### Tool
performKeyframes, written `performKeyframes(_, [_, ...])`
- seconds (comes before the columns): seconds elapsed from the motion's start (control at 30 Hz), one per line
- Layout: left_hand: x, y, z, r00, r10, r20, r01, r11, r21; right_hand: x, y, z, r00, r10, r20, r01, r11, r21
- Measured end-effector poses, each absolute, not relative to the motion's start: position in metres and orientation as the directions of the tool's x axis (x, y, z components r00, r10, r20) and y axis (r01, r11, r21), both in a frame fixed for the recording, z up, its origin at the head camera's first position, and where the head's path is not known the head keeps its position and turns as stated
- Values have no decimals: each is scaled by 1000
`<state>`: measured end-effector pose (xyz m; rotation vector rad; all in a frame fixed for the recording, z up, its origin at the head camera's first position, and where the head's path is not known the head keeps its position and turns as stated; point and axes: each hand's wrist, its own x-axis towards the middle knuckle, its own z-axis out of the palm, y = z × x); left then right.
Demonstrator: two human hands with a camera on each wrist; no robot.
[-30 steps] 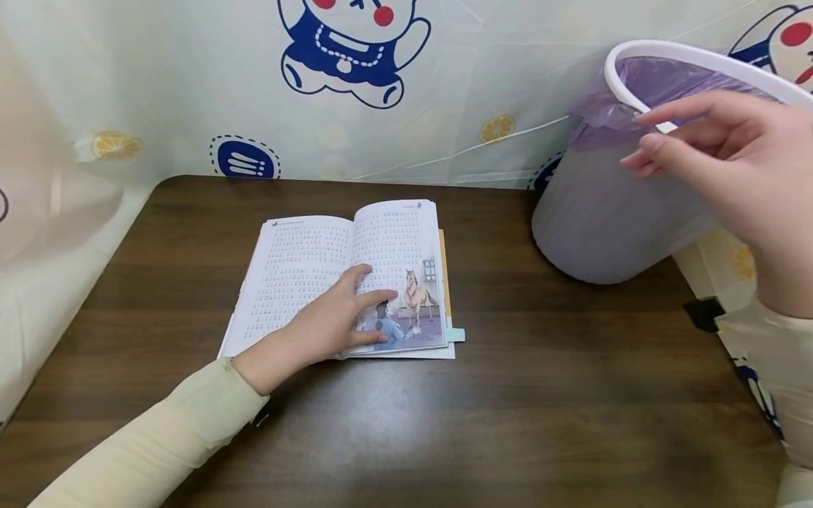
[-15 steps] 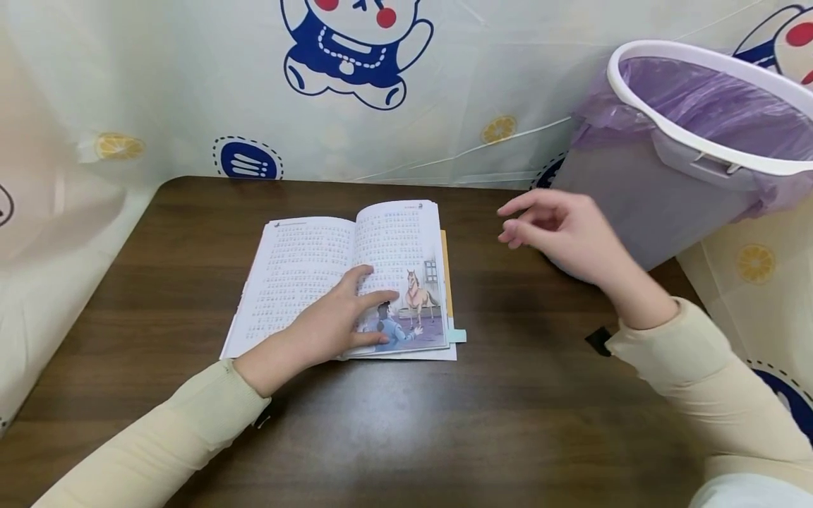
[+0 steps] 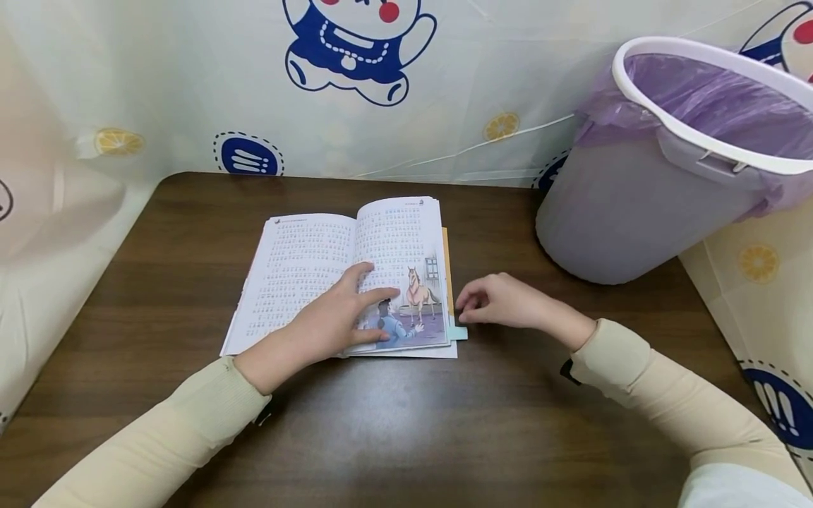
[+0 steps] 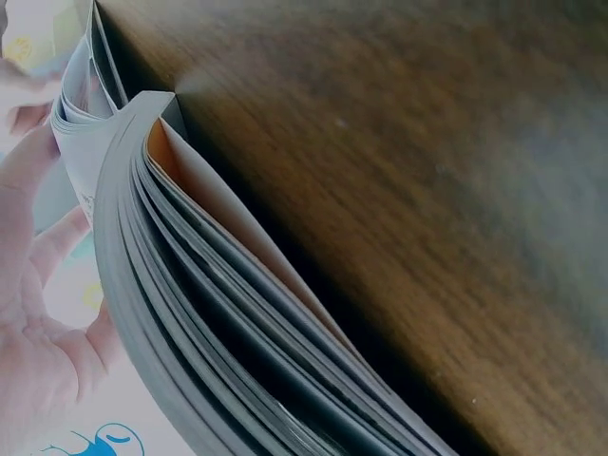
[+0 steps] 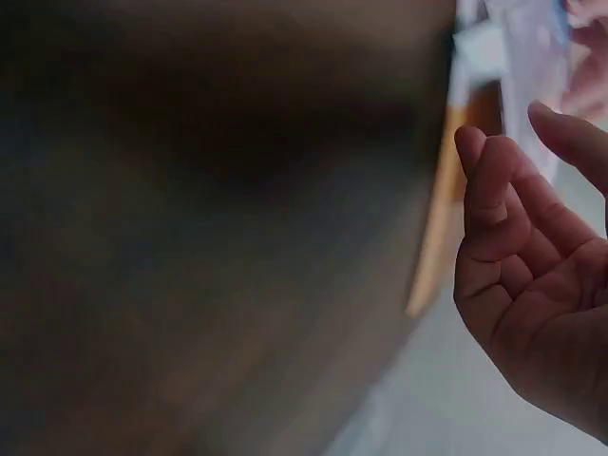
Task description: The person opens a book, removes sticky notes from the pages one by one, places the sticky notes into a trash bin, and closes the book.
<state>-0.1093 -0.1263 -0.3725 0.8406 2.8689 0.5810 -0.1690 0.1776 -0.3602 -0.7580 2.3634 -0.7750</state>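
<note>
An open book (image 3: pixel 305 261) lies on the dark wooden table, its right page showing a horse and a person in blue. Across its lower middle rests my left hand (image 3: pixel 333 317), fingers spread over the right page. A pale blue tab (image 3: pixel 459 333) sticks out at the book's right edge. Just beside that edge is my right hand (image 3: pixel 502 302), fingers loosely bent, fingertips close above the tab. In the right wrist view a gap shows between the thumb (image 5: pixel 556 133) and the bent fingers, with nothing held. The left wrist view shows the book's page edges (image 4: pixel 218 313) from below.
A grey trash bin (image 3: pixel 625 204) with a white rim and purple liner stands tilted at the back right. Patterned cloth (image 3: pixel 483 70) hangs behind the table (image 3: pixel 406 437) and along its sides. An orange-yellow strip (image 3: pixel 448 275) shows under the book's right side.
My right hand has come down and left from in front of the bin to the book's right edge. My left hand and the book have stayed in place.
</note>
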Motion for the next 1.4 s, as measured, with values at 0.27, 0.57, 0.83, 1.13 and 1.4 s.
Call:
performKeyframes(0.27, [-108,-130,-370,-859,512,1,459,770,443,-168,179,-383,-603,-716,-352,-233,580,-780])
performKeyframes(0.57, [-108,-142,-371,-890,454,24,357,665,655,-168,173,-376,-559,-758,-336,-201,517,-832])
performKeyframes(0.83, [-107,-153,-369,-929,369,19,239,561,793,-168,170,-369,-523,-782,-339,-157,479,-864])
performKeyframes(1.13, [-101,-168,-361,-970,242,4,81,310,947,-167,164,-372,-499,-800,-334,-95,433,-896])
performKeyframes(1.4, [-97,-208,-343,-996,-1,-84,-84,-104,991,-167,161,-377,-485,-800,-353,-91,448,-890])
